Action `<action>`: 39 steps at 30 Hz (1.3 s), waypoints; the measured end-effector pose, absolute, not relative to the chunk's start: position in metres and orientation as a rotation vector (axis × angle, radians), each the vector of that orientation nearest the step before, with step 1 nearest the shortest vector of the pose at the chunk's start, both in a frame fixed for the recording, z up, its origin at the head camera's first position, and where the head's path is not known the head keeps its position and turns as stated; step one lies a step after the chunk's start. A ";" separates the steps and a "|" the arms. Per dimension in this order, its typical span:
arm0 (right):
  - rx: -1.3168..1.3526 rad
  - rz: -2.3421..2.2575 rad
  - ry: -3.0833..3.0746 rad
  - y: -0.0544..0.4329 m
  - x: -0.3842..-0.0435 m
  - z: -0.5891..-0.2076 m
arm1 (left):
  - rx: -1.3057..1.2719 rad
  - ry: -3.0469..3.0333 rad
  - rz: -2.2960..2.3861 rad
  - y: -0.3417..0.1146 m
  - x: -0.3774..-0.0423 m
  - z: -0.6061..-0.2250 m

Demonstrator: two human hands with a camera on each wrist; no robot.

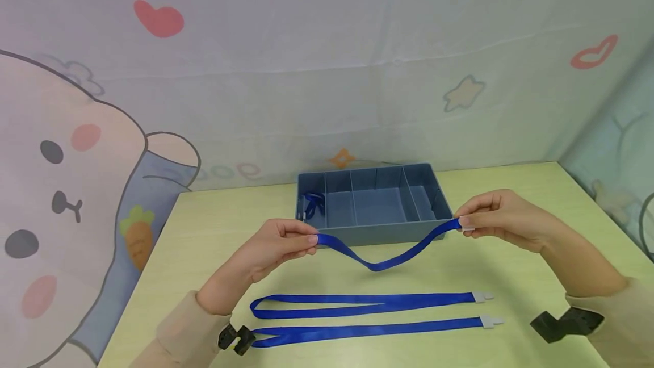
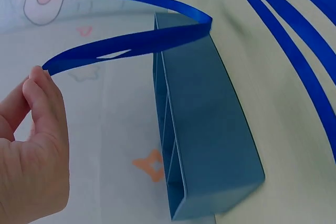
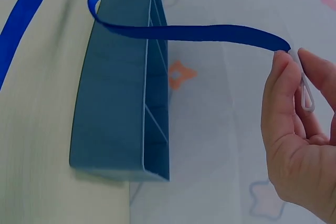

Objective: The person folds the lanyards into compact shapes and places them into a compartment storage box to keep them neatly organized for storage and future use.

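Observation:
A blue lanyard [image 1: 378,266] sags between my two hands, in front of the compartment box. My left hand [image 1: 278,246] pinches its looped end between thumb and fingers. At the other end, my right hand [image 1: 506,223] pinches the white clip [image 3: 307,95], whose tip shows past the fingers in the right wrist view. Below, two more blue lanyards lie stretched out on the table, a farther one [image 1: 357,301] and a nearer one [image 1: 368,331], their white clips toward the right.
A grey-blue divided box [image 1: 357,235] stands at the back of the pale table [image 1: 214,231]. In its left compartment lies a coiled dark blue lanyard [image 1: 313,203]. Behind the table hangs a printed cloth [image 1: 327,72].

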State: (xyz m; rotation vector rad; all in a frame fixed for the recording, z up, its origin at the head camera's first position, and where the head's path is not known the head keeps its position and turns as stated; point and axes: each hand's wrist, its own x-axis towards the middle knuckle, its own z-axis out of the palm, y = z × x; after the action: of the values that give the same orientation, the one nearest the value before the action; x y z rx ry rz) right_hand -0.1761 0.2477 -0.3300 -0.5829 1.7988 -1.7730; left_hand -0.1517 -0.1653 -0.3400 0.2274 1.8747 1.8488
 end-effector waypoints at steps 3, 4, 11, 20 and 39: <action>-0.605 -1.772 1.776 0.236 -0.174 -0.327 | 0.221 1.861 1.870 -0.154 -0.152 -0.339; -0.606 -1.773 1.765 0.233 -0.174 -0.326 | 0.218 1.859 1.876 -0.150 -0.152 -0.339; -0.585 -1.782 1.729 0.211 -0.171 -0.324 | 0.206 1.809 1.909 -0.127 -0.153 -0.336; -0.558 -1.816 1.686 0.188 -0.169 -0.323 | 0.238 1.767 1.914 -0.105 -0.153 -0.334; -0.368 -1.830 1.706 0.146 -0.165 -0.326 | 0.315 1.875 1.932 -0.068 -0.148 -0.342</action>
State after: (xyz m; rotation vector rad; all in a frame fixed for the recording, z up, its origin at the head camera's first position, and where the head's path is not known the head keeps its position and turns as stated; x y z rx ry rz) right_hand -0.1653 0.1460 -0.3256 -0.3678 1.7056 -1.8303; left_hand -0.1478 -0.0680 -0.3419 0.3152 1.8752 1.9319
